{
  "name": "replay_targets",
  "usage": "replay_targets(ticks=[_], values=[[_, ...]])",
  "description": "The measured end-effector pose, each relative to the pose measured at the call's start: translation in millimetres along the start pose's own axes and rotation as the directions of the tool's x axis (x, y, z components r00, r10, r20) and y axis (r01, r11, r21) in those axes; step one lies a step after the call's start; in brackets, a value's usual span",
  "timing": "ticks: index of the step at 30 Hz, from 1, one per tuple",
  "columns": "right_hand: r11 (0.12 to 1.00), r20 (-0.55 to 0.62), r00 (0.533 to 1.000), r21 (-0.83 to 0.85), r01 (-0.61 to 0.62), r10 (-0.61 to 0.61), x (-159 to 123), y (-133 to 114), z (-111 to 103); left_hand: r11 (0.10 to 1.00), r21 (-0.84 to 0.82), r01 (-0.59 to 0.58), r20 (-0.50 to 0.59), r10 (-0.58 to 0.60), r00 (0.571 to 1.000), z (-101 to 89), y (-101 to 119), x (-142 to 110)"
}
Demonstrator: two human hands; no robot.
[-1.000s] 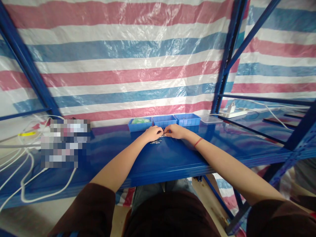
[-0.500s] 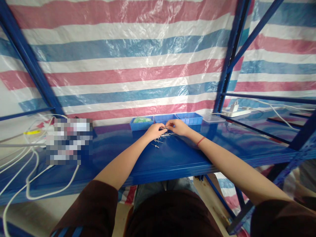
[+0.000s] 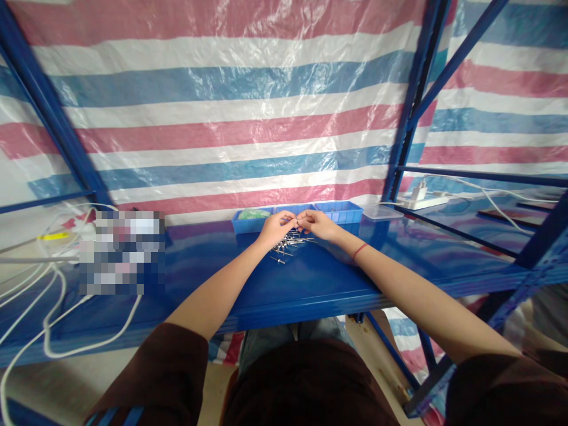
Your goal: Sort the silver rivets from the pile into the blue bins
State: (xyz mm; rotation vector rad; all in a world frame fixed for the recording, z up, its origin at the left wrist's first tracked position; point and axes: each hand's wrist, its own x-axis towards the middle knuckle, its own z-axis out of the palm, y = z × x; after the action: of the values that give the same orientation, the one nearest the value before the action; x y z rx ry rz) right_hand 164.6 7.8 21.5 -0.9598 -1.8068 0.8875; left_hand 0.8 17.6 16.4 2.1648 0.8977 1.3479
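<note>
Above a small heap of blind rivets (image 3: 290,241), thin silvery pins with short collars, my two hands meet at their fingertips. My left hand (image 3: 278,226) is closed in a pinch on a small metal piece that looks like one of these rivets, mostly covered by the fingers. From the other side my right hand (image 3: 316,223) pinches at the same piece, thumb and forefinger together. One loose rivet (image 3: 278,260) lies a little nearer than the heap on the blue tabletop (image 3: 293,290).
Behind my hands stand three blue bins: a left bin (image 3: 248,225) with a green plastic bag, a middle bin (image 3: 284,209) and a right bin (image 3: 348,214). A clear lid (image 3: 382,212) lies to their right. White cables (image 3: 89,349) and a blurred-out patch are at left; a power strip (image 3: 426,202) is at right.
My hands have lifted slightly and their fingertips have come closer together. More of the rivet heap shows beneath them. The view has shifted a little.
</note>
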Motion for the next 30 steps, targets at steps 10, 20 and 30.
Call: replay_targets(ticks=[10,20,30], values=[[0.989,0.046,0.993,-0.095,0.110,-0.106,3,8,0,0.999,-0.012,-0.043,-0.039,0.042,0.998,-0.6,7,-2],[0.745,-0.170,0.871,-0.606,0.277,-0.462,-1,-2,-5,0.996,0.088,-0.016,-0.080,0.023,0.997,-3.1,4,0],[0.664,-0.266,0.873,-0.743,0.083,-0.408,0,-5,-23,0.940,0.340,0.016,-0.023,-0.008,1.000,-5.1,-9,-1]])
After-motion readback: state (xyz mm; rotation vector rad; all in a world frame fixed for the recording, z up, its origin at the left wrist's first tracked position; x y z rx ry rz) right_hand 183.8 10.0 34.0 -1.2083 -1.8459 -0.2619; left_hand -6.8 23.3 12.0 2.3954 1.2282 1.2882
